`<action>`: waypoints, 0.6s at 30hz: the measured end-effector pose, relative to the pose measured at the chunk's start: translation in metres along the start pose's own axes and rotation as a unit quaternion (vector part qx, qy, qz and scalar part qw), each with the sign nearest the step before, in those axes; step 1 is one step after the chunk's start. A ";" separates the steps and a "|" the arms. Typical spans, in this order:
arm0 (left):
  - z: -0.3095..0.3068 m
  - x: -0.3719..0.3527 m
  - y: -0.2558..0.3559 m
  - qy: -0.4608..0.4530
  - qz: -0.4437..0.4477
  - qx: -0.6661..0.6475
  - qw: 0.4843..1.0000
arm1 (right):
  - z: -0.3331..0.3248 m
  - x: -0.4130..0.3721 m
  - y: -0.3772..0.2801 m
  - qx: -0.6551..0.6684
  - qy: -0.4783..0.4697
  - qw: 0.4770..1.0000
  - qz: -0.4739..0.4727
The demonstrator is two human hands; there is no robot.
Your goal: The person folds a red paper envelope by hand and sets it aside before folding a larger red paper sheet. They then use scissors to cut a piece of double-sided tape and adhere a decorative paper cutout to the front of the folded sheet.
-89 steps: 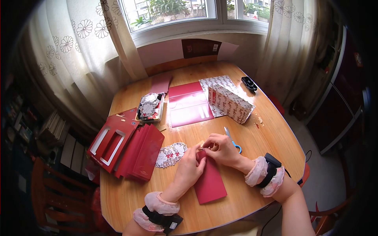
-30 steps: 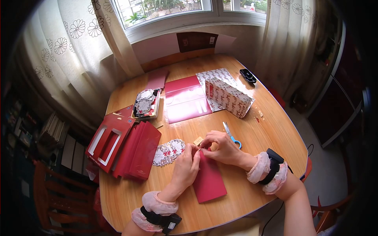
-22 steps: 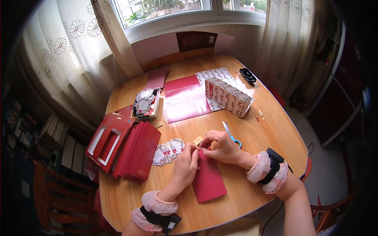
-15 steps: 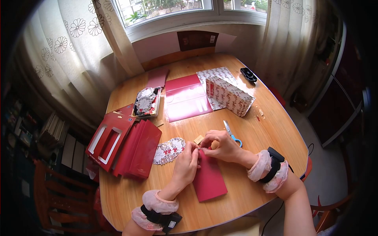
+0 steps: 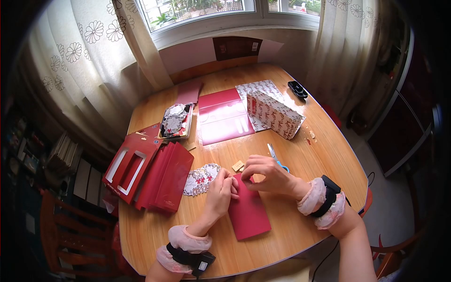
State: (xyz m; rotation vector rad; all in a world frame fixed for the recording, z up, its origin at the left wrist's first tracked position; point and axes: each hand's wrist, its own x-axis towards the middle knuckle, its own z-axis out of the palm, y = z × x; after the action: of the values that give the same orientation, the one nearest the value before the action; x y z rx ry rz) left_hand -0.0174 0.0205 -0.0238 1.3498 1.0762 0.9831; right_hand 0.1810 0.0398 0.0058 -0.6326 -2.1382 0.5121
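Observation:
A dark pink folded card (image 5: pixel 249 214) lies on the table in front of me, its upper end under my hands. My left hand (image 5: pixel 220 193) is closed with curled fingers at the card's upper left edge; anything inside is hidden. Over the card's upper right, my right hand (image 5: pixel 272 175) holds thumb and forefinger together in a pinch, and what is between them is too small to make out. Left of my left hand lies a scalloped paper cut-out (image 5: pixel 199 181) with red flowers. Blue-handled scissors (image 5: pixel 278 159) rest just beyond my right hand, and a small tan piece (image 5: pixel 238 165) lies beyond the card's top.
Red folded boxes (image 5: pixel 164 181) and a red cut-out frame (image 5: pixel 129 164) are piled at the left. A tray (image 5: pixel 189 127) holds several paper cut-outs. Farther back are a glossy red sheet (image 5: pixel 225 117), a patterned box (image 5: pixel 277 115) and a black object (image 5: pixel 298 89).
My hands have come apart: the fingertips met over the card's top before, and now a gap shows between them. A small pale bit at the fingertips is no longer visible.

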 end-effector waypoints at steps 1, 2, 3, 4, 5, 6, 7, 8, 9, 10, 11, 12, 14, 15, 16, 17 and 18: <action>0.000 -0.001 0.003 -0.008 0.001 0.007 1.000 | 0.001 0.000 0.001 0.000 0.000 1.000 0.000; 0.000 -0.002 0.006 -0.015 0.001 0.014 1.000 | 0.002 -0.001 0.002 -0.004 0.012 1.000 0.018; 0.001 -0.003 0.006 -0.015 0.001 0.014 1.000 | 0.003 -0.001 0.002 -0.009 0.025 0.999 0.037; 0.001 -0.002 0.007 -0.010 -0.003 0.012 1.000 | 0.004 -0.002 0.000 -0.009 0.025 0.999 0.037; 0.001 -0.002 0.007 -0.004 -0.006 0.009 1.000 | 0.006 -0.003 -0.004 0.001 0.027 0.997 0.079; 0.001 -0.002 0.007 -0.003 -0.006 0.009 1.000 | 0.007 -0.002 -0.008 0.010 0.030 0.992 0.120; 0.002 -0.002 0.007 0.004 -0.008 -0.009 1.000 | 0.006 -0.001 -0.011 0.010 0.029 0.992 0.119; 0.002 -0.002 0.008 0.012 -0.009 -0.027 1.000 | 0.006 0.000 -0.013 0.006 0.026 0.995 0.101; 0.002 -0.001 0.008 0.015 -0.008 -0.028 0.999 | 0.005 0.001 -0.014 0.002 0.022 0.996 0.082; 0.001 -0.001 0.008 0.014 -0.007 -0.024 1.000 | 0.005 0.002 -0.015 0.004 0.019 0.997 0.080; -0.001 -0.002 0.009 0.013 -0.007 -0.020 1.000 | 0.003 0.002 -0.015 -0.008 0.004 0.997 0.077; -0.002 -0.002 0.009 0.016 -0.009 -0.021 1.000 | 0.003 0.002 -0.015 -0.020 -0.011 0.997 0.074; -0.002 -0.002 0.011 0.027 0.006 0.016 0.999 | 0.007 -0.003 -0.012 -0.038 -0.032 0.996 0.074; -0.002 -0.002 0.009 0.029 0.006 0.014 0.999 | 0.010 -0.006 -0.010 -0.059 -0.051 0.994 0.075; -0.003 -0.002 0.007 0.038 0.016 0.032 0.999 | 0.013 -0.008 -0.010 -0.060 -0.054 0.994 0.074; -0.003 -0.001 0.006 0.047 0.026 0.049 0.997 | 0.017 -0.010 -0.011 -0.079 -0.040 0.995 0.055; -0.002 -0.001 0.007 0.048 0.027 0.045 0.997 | 0.019 -0.011 -0.011 -0.100 -0.027 0.994 0.036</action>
State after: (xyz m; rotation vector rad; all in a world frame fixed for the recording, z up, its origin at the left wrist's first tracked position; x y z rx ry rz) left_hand -0.0193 0.0201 -0.0167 1.4226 1.1724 1.0595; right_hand 0.1686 0.0217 -0.0053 -0.8181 -2.2418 0.3606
